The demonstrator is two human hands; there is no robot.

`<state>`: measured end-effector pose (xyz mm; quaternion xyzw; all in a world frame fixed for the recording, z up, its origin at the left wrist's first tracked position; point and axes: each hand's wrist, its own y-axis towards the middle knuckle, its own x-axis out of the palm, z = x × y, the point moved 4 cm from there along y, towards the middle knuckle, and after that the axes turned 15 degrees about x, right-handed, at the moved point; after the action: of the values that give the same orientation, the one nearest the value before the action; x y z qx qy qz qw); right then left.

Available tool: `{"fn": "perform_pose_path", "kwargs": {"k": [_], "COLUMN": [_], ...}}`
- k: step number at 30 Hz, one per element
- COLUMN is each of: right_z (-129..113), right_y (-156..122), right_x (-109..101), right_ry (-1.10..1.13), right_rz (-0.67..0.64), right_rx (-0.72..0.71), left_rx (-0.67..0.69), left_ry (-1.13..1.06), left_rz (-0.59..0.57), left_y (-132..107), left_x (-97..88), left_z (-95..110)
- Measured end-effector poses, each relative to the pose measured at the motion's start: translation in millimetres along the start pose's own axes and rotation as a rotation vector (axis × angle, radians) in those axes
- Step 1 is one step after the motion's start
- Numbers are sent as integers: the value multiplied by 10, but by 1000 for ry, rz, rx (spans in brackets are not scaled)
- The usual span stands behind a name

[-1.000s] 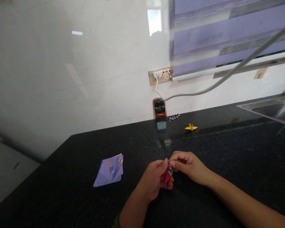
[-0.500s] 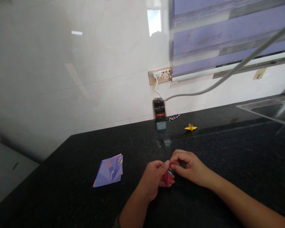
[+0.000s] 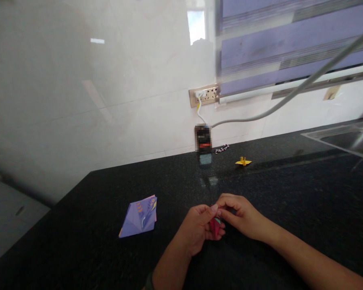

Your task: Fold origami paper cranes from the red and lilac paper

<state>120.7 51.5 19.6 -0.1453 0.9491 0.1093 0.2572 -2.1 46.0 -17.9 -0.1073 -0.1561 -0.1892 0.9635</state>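
A small red piece of folded paper [image 3: 215,228] with a green patch rests in my left hand [image 3: 199,225], thumb on top and fingers curled beneath it. My right hand [image 3: 240,213] pinches the paper's upper end with thumb and forefinger, close against the left thumb. Fingers cover much of the paper, so its full shape is hidden. Beyond my hands a yellow folded paper crane [image 3: 243,162] stands on the black countertop [image 3: 103,197].
Purple patterned paper sheets [image 3: 139,219] lie to the left. By the wall a phone-like device [image 3: 203,139], its screen blurred, leans below a socket [image 3: 204,96], with a beaded strand [image 3: 222,149] beside it. A grey hose [image 3: 278,106] hangs across; a sink [image 3: 347,139] is at right.
My right hand has come down slightly and closed in on the left thumb, its fingers now pinching the top of the red paper. The left hand has shifted a little right.
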Motion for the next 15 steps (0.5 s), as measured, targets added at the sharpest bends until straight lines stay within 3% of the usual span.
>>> {"fn": "perform_pose_path", "kwargs": {"k": [15], "right_z": [0], "right_y": [-20], "right_x": [30], "right_ry": [28], "right_rz": [22], "right_rx": [9], "left_rx": [-7], "left_ry": [-34], "left_rz": [3], "left_y": [-9], "left_x": [10], "left_z": [14]}}
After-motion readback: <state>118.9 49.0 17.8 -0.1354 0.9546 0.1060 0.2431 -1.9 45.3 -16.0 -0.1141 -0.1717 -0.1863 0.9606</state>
